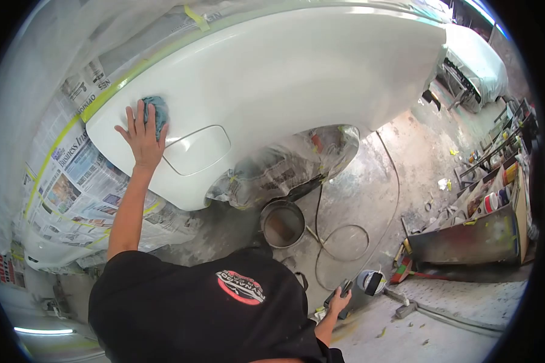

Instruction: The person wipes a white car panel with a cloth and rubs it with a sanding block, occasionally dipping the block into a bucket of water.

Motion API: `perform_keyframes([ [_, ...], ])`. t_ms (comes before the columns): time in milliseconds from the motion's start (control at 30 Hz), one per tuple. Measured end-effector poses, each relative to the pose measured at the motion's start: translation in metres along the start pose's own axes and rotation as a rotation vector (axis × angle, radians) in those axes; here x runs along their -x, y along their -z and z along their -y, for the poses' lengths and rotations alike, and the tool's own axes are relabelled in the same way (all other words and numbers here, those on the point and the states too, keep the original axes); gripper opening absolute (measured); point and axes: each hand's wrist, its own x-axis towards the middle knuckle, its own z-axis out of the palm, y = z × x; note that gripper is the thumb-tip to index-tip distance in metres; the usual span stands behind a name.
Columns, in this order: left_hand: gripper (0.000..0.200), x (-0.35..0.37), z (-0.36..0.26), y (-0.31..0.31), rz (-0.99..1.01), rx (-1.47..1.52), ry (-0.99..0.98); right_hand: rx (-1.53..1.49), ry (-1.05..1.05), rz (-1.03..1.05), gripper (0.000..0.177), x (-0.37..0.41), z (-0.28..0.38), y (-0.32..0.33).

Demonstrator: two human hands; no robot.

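My left hand [144,144] lies flat with its fingers spread against the pale car body panel [321,66]. A crumpled blue-green cloth [155,115] is partly under those fingers, pressed to the panel. Just to the right of that hand is the outline of a fuel flap [198,150]. Low on the right, my right hand [340,299] has its fingers closed round a dark, blocky object [344,311], whose kind I cannot make out. Close beside it is a white container [369,282] with a black piece on top.
Newspaper masking [82,163] and yellow-green tape [112,91] border the panel. Covered material fills the wheel arch [284,163]. A dark bucket [283,224] and a coiled hose [343,242] are on the floor. A cluttered bin [472,236] stands on the right.
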Motion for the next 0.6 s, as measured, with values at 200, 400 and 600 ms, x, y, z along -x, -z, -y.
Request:
perform_keyframes([
  [200, 0.063, -0.088, -0.053, -0.029, -0.163, 0.188, -0.063, 0.085, 0.049, 0.048, 0.069, 0.009, -0.009, -0.001],
  [400, 0.042, -0.207, -0.186, -0.069, -0.265, 0.237, -0.127, 0.034, -0.299, 0.104, 0.077, 0.07, -0.1, 0.013],
  [600, 0.043, -0.26, -0.274, -0.097, -0.291, 0.322, -0.141, 0.227, -0.389, 0.172, 0.076, 0.12, -0.072, 0.014],
])
